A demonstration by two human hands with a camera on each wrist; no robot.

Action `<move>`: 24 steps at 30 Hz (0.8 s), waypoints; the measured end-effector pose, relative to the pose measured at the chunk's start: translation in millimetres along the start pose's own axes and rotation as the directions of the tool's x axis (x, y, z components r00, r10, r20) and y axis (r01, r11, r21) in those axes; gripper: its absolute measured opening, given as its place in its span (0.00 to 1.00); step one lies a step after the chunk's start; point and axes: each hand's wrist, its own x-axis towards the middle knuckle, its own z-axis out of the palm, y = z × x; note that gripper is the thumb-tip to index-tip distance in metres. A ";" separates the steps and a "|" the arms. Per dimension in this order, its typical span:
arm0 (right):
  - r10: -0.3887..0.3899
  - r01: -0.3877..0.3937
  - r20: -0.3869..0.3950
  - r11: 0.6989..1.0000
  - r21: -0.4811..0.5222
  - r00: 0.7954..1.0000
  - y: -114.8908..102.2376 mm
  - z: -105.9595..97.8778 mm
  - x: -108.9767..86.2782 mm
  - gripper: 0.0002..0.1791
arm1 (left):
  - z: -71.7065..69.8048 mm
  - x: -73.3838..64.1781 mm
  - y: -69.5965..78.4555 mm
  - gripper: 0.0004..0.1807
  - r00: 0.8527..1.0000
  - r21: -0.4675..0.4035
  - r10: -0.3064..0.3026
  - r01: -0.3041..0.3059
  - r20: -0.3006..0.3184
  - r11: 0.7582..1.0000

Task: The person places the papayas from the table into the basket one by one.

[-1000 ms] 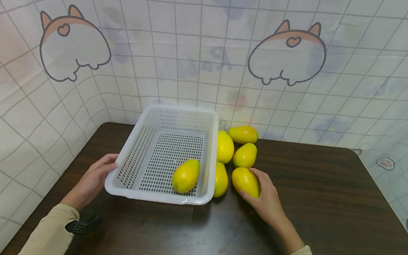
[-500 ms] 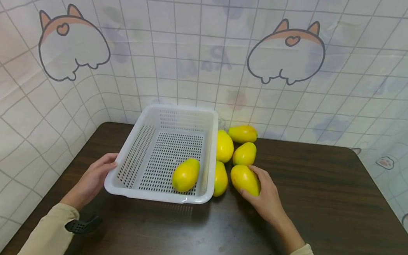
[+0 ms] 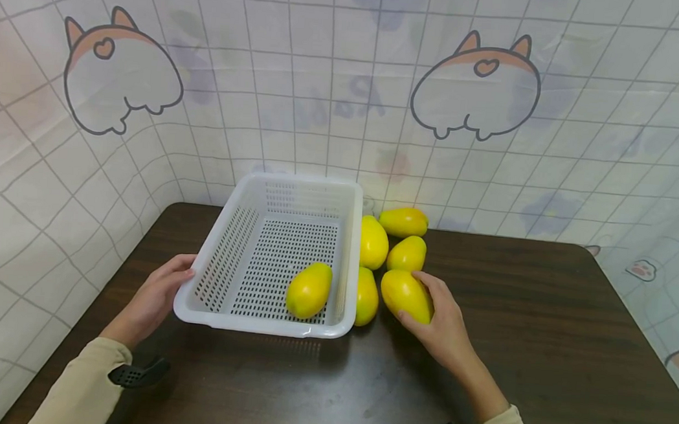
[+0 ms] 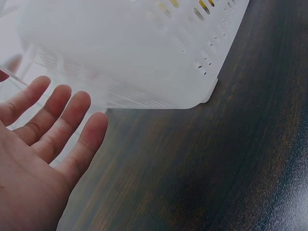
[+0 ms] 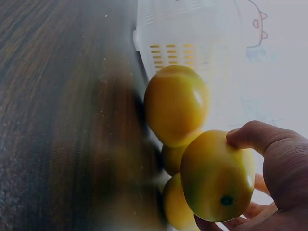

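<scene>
In the head view my right hand (image 3: pixel 440 319) grips a yellow mango (image 3: pixel 406 295), thumb on its near side and fingers on the far side. The right wrist view shows that mango (image 5: pixel 217 175) between thumb and fingers, its dark stem spot facing the camera. My left hand (image 3: pixel 156 301) is at the left rim of a white perforated plastic basket (image 3: pixel 262 326). Its fingers (image 4: pixel 74 113) spread loosely beside the basket's outer wall in the left wrist view. One mango (image 3: pixel 309 291) lies inside the basket, near its front right corner.
Beside the basket's right wall, several more mangoes (image 3: pixel 407 254) lie close together; the wall partly hides some of them. The dark wooden table (image 3: pixel 521 301) extends to the right. Behind it hangs a white gridded cloth (image 3: pixel 324 75) with cartoon prints.
The mango in my right hand has shifted slightly away from me and to the left, closer to the mangoes behind it. My left hand and the basket stay nearly still.
</scene>
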 end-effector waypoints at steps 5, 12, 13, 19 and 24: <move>-0.008 0.008 0.000 1.000 0.003 1.000 -4.4 -2.7 0.8 0.38 | -0.3 0.0 -0.4 0.25 1.000 0.002 -0.001 0.001 0.000 1.000; -0.027 0.027 -0.009 0.999 0.020 1.000 -10.8 -6.0 1.0 0.38 | -0.4 -0.1 -1.0 0.25 1.000 -0.002 0.002 -0.002 -0.003 1.000; -0.029 0.030 -0.010 0.999 0.021 1.000 -11.6 -6.4 1.1 0.38 | -0.4 -0.1 -1.1 0.25 1.000 -0.002 0.001 -0.001 -0.002 1.000; -0.045 0.046 -0.017 0.999 0.026 0.999 -16.6 -8.1 1.2 0.38 | -0.3 -0.3 -1.1 0.26 1.000 0.006 -0.007 0.007 -0.006 1.000; -0.066 0.067 -0.025 0.997 0.038 0.998 -21.4 -9.9 1.2 0.38 | 0.2 -0.2 -0.9 0.26 1.000 0.007 -0.003 0.003 -0.010 1.000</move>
